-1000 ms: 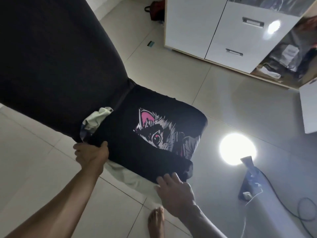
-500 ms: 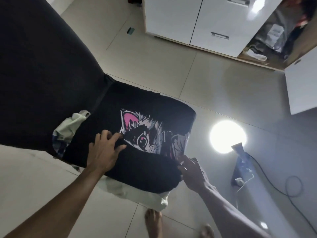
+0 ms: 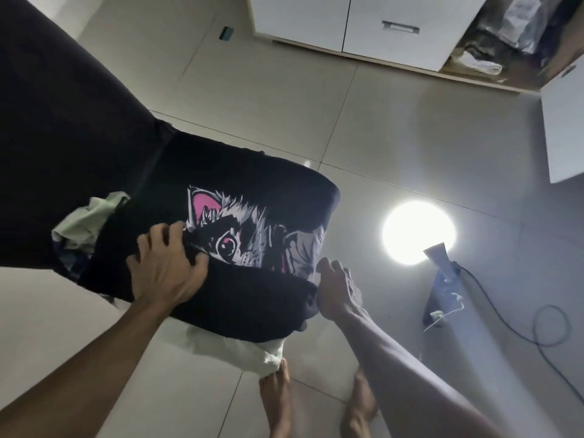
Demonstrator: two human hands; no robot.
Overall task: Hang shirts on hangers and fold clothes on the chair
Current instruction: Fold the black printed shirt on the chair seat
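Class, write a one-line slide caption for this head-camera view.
Left hand presses, right hand grips the folded black cat-print shirt on the chair.

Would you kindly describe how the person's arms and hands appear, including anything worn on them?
Both forearms are bare as far as the frame shows: no sleeves, watch, bracelets or gloves. The left hand and right hand show no rings that I can make out. The feet below are bare too.

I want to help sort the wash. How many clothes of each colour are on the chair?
Black: 1, the black shirt with the animal print, under both hands
White: 1, the white cloth beneath it
Pale green: 1, the bunched green cloth
Total: 3 that I can tell
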